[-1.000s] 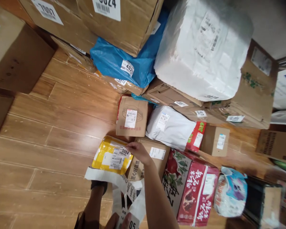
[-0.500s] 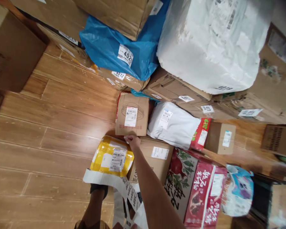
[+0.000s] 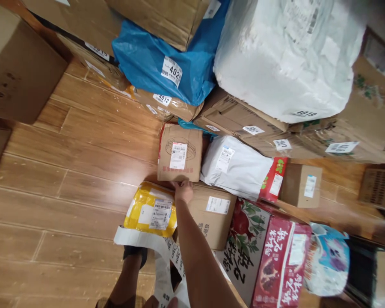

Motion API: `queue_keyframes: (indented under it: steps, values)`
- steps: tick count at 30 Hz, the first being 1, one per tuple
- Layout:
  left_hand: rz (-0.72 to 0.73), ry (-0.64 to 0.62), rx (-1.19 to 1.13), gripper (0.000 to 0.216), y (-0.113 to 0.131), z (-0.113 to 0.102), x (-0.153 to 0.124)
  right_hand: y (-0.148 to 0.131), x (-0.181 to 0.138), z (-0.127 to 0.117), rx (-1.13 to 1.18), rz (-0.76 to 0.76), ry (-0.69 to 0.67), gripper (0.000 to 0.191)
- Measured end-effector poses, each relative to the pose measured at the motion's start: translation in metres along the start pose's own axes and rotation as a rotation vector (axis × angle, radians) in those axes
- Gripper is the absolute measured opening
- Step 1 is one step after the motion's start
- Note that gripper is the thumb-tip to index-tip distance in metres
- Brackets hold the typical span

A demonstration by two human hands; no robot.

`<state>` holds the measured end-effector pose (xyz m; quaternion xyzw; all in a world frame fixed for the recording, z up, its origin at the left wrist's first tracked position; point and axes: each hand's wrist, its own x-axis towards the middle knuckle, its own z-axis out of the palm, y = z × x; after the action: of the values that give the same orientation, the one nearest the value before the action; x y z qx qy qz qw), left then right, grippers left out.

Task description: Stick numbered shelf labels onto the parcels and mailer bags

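Observation:
My right hand (image 3: 183,191) reaches forward with curled fingers to the near edge of a brown cardboard box (image 3: 194,149) that has a line drawing and a shipping label. Its fingertips are partly hidden at the box's near side, so I cannot make out what they hold. My left hand (image 3: 153,302) shows only as fingertips at the bottom edge, closed on a strip of number labels (image 3: 141,234). The strip curls up beside a yellow taped parcel (image 3: 150,209). Partly under my right forearm lies another brown carton (image 3: 211,222).
A white bagged parcel (image 3: 235,167) lies to the right, before pomegranate cartons (image 3: 280,265). Behind stand stacked boxes, a blue bag (image 3: 163,64) and a big white package (image 3: 282,64), with number stickers. Wooden floor (image 3: 83,205) stretches left; my foot (image 3: 136,254) stands below.
My right hand has shifted slightly right against the box's near edge. The small whitish piece at its fingertips no longer shows. My left hand and the label strip have moved slightly.

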<state>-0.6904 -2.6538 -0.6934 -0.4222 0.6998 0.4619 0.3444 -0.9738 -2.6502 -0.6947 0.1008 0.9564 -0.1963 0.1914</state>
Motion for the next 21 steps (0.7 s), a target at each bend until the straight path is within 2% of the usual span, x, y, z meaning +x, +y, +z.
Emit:
queue_keyframes:
  steps: [5, 9, 11, 14, 16, 17, 19, 21]
  values:
    - [-0.025, 0.041, -0.025, 0.013, 0.005, -0.001, 0.002, 0.007, -0.005, -0.007, 0.025, 0.036, -0.053, 0.024]
    - [-0.051, 0.095, -0.090, 0.013, 0.015, -0.009, 0.003, 0.009, 0.000, -0.013, 0.162, -0.067, -0.207, 0.013]
    - [-0.068, 0.129, -0.138, 0.020, 0.024, -0.013, -0.012, 0.008, 0.003, -0.015, 0.249, -0.093, -0.255, 0.012]
    - [-0.102, 0.182, -0.216, 0.032, 0.046, -0.016, -0.065, 0.004, -0.007, -0.024, 0.381, -0.043, -0.256, 0.025]
    - [-0.128, 0.210, -0.270, 0.036, 0.068, -0.021, -0.113, 0.001, -0.030, -0.044, 0.475, -0.004, -0.311, 0.035]
    - [-0.181, 0.263, -0.363, 0.037, 0.081, -0.024, -0.136, -0.001, -0.046, -0.060, 0.523, 0.002, -0.374, 0.037]
    - [-0.194, 0.297, -0.471, 0.042, 0.107, -0.035, -0.175, -0.003, -0.084, -0.106, 0.612, -0.027, -0.562, 0.041]
    - [-0.136, 0.303, -0.465, 0.046, 0.131, -0.048, -0.202, -0.002, -0.125, -0.165, 0.668, -0.111, -0.762, 0.049]
